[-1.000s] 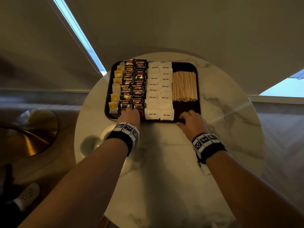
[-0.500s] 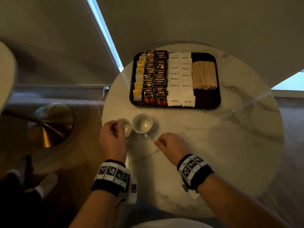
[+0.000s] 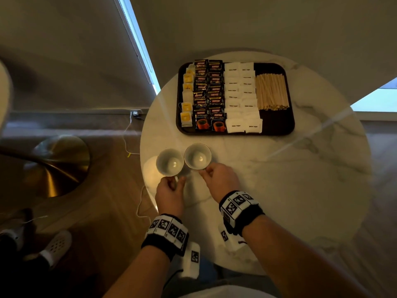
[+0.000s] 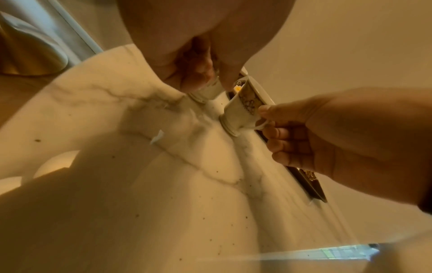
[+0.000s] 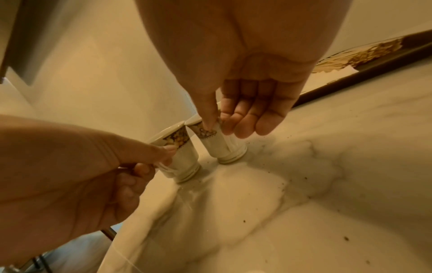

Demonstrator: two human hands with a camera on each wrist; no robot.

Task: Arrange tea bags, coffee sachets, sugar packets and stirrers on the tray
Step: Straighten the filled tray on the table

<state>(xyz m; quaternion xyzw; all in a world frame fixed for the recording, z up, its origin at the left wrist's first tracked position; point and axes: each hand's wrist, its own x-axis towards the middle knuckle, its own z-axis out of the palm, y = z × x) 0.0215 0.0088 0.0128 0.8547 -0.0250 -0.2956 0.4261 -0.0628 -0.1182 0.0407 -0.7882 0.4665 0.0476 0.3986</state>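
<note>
- Head view: two arms reach out over a round white marble counter [image 3: 279,190], and each wrist has a black band with black-and-white squares on it.
- The left hand [image 3: 169,194] has a narrow grip: its thumb and fingers pinch the handle of the left cup [image 3: 169,162].
- The right hand [image 3: 221,181] has a narrow grip too. In the right wrist view its thumb and first finger pinch the handle of the right cup [image 5: 219,146], and the other fingers [image 5: 264,118] hang loose.
- Both cups are white with a dark and gold band near the top. They sit side by side, very close, with their open tops up.
- Past the cups, near the far edge of the counter, sits a dark tray [image 3: 277,125].
- On the tray, the tea bags [image 3: 186,100] with yellow tags are in a row at the left edge.
- Next come two rows of dark coffee sachets [image 3: 209,95].
- Then two rows of white sugar packets [image 3: 241,97].
- The wooden stirrers [image 3: 271,92] lie in a bunch at the right, toward the far side of the tray.
- Down on the floor at the left is a shiny gold lamp base [image 3: 58,164] and a white cord [image 3: 126,138].
</note>
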